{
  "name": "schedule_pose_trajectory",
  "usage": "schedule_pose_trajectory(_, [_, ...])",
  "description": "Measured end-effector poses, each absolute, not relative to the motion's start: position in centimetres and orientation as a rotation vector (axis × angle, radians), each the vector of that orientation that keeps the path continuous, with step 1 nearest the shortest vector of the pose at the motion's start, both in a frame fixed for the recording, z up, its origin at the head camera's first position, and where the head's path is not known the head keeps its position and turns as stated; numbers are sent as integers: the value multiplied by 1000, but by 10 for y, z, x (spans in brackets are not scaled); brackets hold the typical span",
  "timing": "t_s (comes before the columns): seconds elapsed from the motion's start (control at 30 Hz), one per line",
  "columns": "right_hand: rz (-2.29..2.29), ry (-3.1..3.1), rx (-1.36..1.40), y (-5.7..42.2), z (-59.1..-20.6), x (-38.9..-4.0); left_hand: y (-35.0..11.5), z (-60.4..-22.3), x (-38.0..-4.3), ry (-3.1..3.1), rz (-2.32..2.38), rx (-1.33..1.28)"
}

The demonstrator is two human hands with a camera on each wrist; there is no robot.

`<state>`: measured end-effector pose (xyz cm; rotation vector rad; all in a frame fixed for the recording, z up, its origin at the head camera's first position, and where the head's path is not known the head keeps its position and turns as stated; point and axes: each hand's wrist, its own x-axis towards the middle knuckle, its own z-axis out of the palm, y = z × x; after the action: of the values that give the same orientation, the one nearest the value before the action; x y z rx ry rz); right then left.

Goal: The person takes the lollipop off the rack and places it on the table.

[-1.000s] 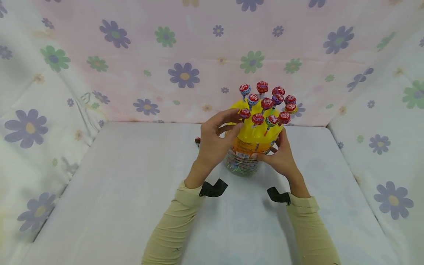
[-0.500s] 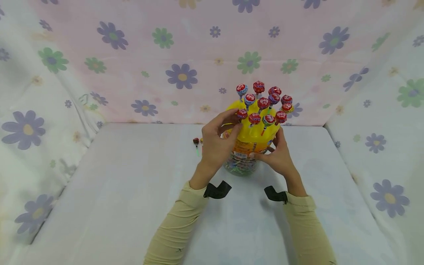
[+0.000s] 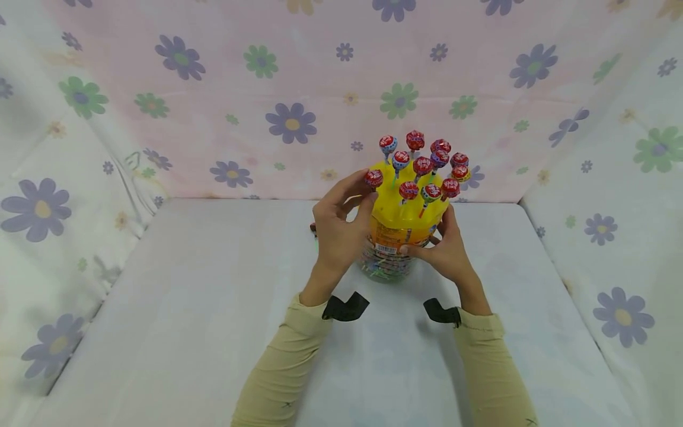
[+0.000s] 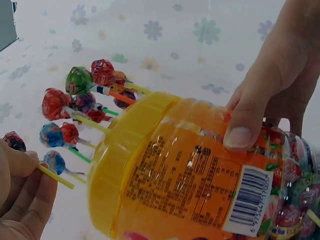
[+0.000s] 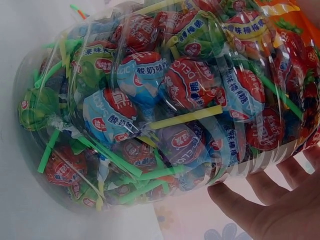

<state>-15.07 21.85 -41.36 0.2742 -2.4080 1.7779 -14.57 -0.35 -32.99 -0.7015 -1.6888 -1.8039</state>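
Note:
A clear plastic jar (image 3: pixel 385 270) filled with wrapped lollipops stands on the table. It has an orange label (image 4: pixel 200 170) and a yellow lid (image 3: pixel 405 216), from which several lollipops (image 3: pixel 423 166) stick up. My left hand (image 3: pixel 341 228) pinches one red-wrapped lollipop (image 3: pixel 374 178) at the lid's left side. In the left wrist view its yellow stick (image 4: pixel 59 179) hangs free, the end apart from the lid. My right hand (image 3: pixel 448 252) grips the jar from the right, thumb over the label and fingers behind. Through the jar's wall, the right wrist view shows wrapped candies (image 5: pixel 187 82) and coloured sticks.
A loose lollipop (image 3: pixel 313 228) lies on the white-covered table (image 3: pixel 213 296), mostly hidden behind my left hand. Flowered cloth (image 3: pixel 293 71) hangs at the back and both sides.
My left hand has moved slightly left, taking the pinched lollipop away from the others on the lid. The right hand keeps its grip on the jar.

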Motion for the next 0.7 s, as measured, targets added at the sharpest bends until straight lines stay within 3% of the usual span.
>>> schedule_pose_trajectory(0.7, [1835,-2376,297,217,-414,-149,-60,-383,-167,-1777,-1899,-371])
